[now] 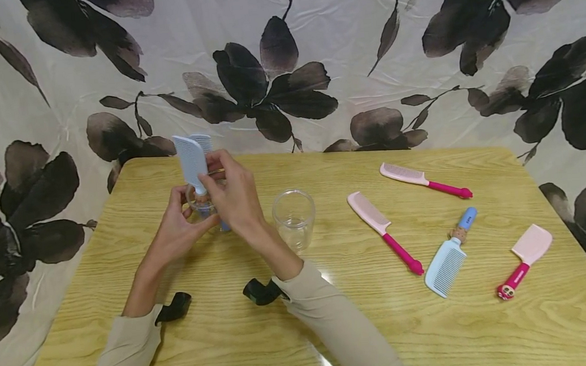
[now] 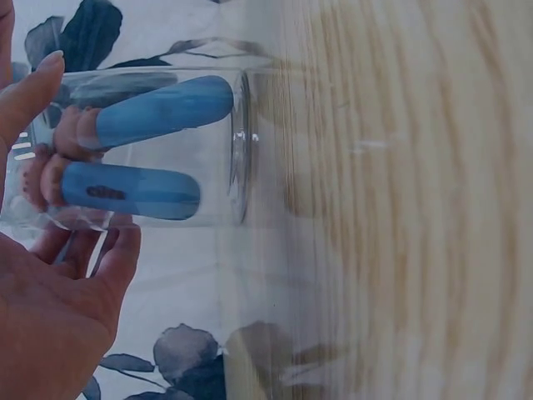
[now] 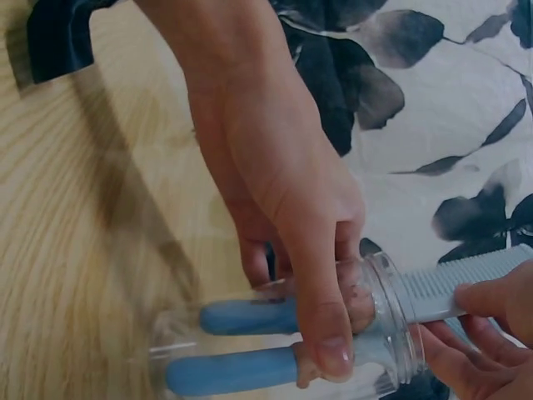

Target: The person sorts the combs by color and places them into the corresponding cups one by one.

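My left hand grips a clear glass jar, thumb on one side and fingers on the other. Two light-blue combs stand in it, handles down, teeth above the rim. The nearer comb overlaps the farther comb in the head view. Through the glass, the left wrist view shows both blue handles, an upper handle and a lower handle, with brown figures at their necks. My right hand pinches a comb just above the rim; its fingertips show in the right wrist view.
A second clear glass jar stands right of my hands. Farther right lie a pink comb, another pink comb, a blue comb and a wide pink comb. Floral cloth hangs behind the wooden table.
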Demonstrator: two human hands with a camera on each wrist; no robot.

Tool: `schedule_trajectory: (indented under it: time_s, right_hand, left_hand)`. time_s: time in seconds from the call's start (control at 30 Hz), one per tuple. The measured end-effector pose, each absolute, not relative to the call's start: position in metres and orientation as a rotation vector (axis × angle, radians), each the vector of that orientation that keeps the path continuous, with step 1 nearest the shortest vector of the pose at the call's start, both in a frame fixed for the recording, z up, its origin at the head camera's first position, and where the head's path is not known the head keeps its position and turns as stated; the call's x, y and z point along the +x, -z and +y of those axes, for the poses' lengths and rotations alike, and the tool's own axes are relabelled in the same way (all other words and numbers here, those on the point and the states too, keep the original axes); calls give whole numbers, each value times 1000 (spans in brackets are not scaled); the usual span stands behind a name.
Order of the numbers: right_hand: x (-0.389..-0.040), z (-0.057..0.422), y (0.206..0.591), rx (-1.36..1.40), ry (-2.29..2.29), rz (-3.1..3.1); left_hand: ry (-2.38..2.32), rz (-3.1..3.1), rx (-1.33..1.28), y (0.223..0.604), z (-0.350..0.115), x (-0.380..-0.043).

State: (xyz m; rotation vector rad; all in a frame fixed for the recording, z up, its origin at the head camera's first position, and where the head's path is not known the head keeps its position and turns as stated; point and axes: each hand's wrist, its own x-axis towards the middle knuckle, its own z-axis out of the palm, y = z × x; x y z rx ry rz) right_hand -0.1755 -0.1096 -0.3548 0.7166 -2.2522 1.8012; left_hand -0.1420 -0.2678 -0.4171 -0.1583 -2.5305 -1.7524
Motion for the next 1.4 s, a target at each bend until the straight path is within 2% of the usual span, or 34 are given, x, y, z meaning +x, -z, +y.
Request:
schedule_trajectory:
  time_s: [0.3, 0.57, 1.4]
  right_hand:
    - [-174, -110, 354, 654, -1775, -2290]
    - [-172, -102, 349, 711, -1809, -2297]
    - [-163, -45, 343, 867, -1614, -2333]
  left_hand:
    - [1748, -2524, -171, 417, -267, -141]
    - [1736, -2533, -138, 417, -267, -141]
    - [1721, -2549, -98, 420, -268, -143]
